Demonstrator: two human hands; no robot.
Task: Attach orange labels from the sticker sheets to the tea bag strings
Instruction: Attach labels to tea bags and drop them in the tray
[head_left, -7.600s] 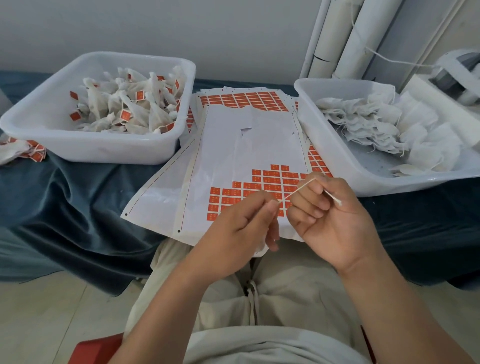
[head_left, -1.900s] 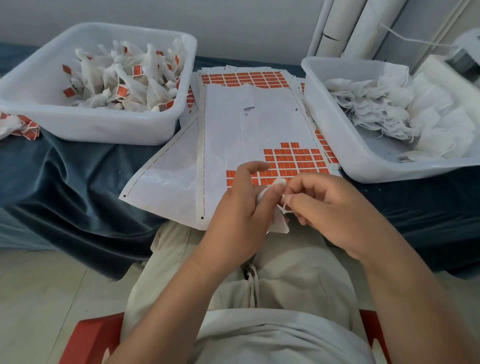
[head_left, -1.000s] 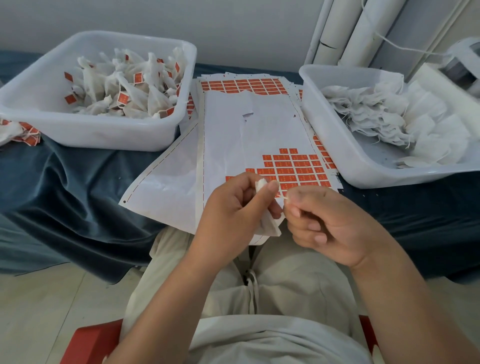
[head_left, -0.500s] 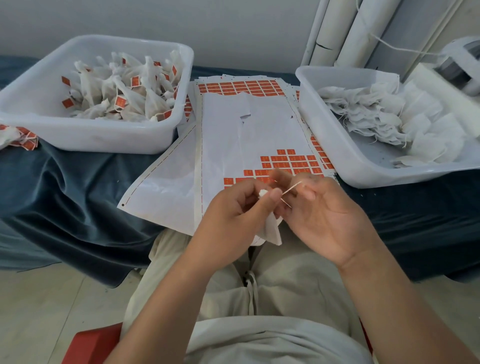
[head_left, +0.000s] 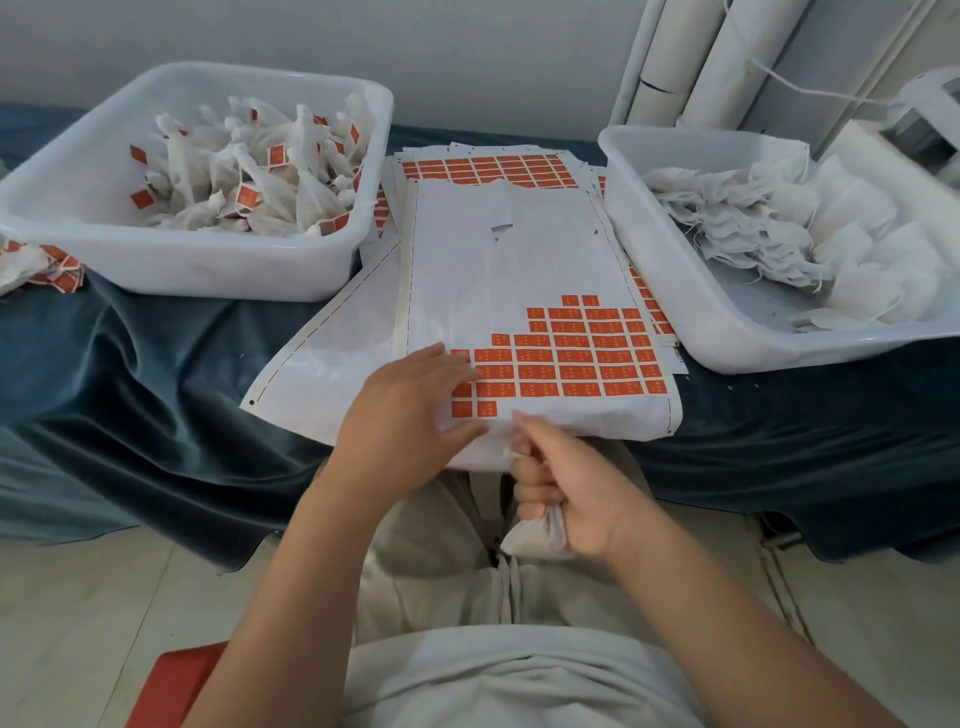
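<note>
Your left hand (head_left: 410, 415): fingers spread and fairly straight, laid on the sticker sheet (head_left: 493, 270), tips at the near-left corner of the block of orange labels (head_left: 571, 358); it holds nothing. Your right hand (head_left: 563, 493): a fist round one tea bag (head_left: 535, 538), whose end pokes out below the little finger. It sits just right of the left hand and closer to your body. String: cannot be made out. Change: half a second ago both hands worked the string together at the fingertips. Now the left has let go and reached forward, and the bag rests with the right alone. Judgement: string readied, label peel comes next. Tub of labelled bags (head_left: 208, 270), beyond the left hand, and tub of plain bags (head_left: 691, 291), beyond the right: as before.
</note>
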